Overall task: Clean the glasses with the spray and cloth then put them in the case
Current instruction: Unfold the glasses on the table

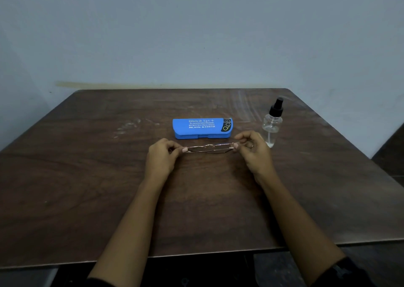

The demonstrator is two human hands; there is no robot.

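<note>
Glasses [208, 148] (folded): L hand [161, 158], R hand [254, 149]

Blue case [202, 128], rose-gold glasses [208, 148], clear black-capped spray bottle [272, 125], brown table [87, 177].

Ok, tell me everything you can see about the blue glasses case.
The blue oblong glasses case, hard plastic by its look, lies flat and closed on the dark brown wooden table, long side facing the person. Its lid carries white printed lettering and, at the right end, a black patch with a yellow-green mark. A shallow recess runs along the front edge. Nothing touches it: the thin metal-framed glasses are held just nearer, the clear spray bottle stands apart on its right.
</note>
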